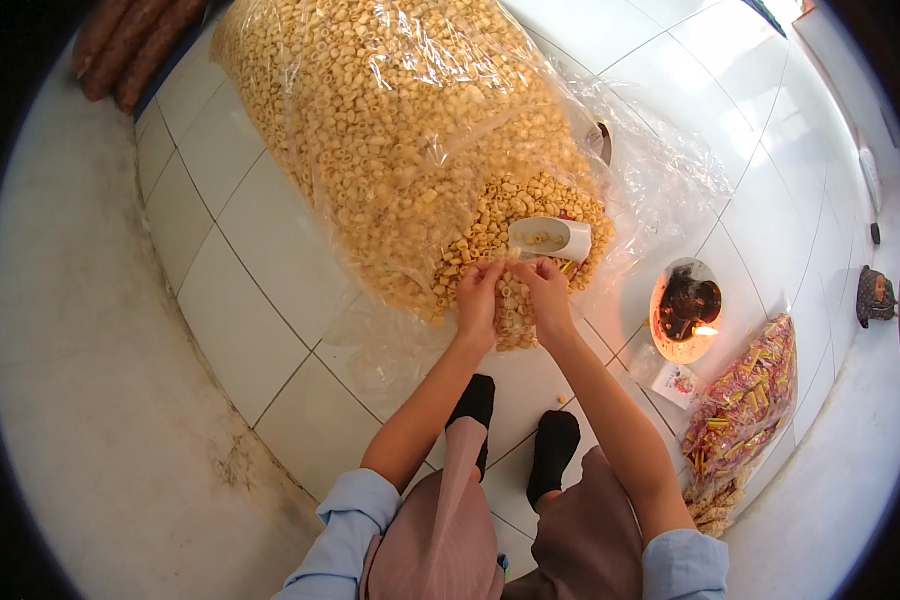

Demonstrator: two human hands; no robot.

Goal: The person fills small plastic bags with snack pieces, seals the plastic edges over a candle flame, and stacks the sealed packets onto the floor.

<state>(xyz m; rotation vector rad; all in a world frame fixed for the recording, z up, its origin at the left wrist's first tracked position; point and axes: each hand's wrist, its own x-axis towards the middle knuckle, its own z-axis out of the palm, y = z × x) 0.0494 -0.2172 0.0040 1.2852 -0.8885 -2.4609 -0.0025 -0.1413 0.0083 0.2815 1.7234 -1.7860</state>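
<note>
A small clear plastic bag [515, 315] of pale ring-shaped snacks hangs upright between my hands. My left hand [478, 293] pinches its top edge on the left, and my right hand [545, 290] pinches it on the right, fingertips close together. Just beyond my fingers, a white scoop [578, 240] with a few snack pieces in it rests on the loose snacks. These spill at the mouth of a huge clear plastic bag [400, 130] full of the same snacks. Red and yellow bits show beside the scoop, partly hidden by my right hand.
To the right, a small flame burns on a dark holder in a plate [677, 350]. Near it lie a white printed card or box [676, 384] and a bag of red-yellow packets [745, 400]. Crumpled plastic spreads over the tiled floor [245, 300]. My feet are below.
</note>
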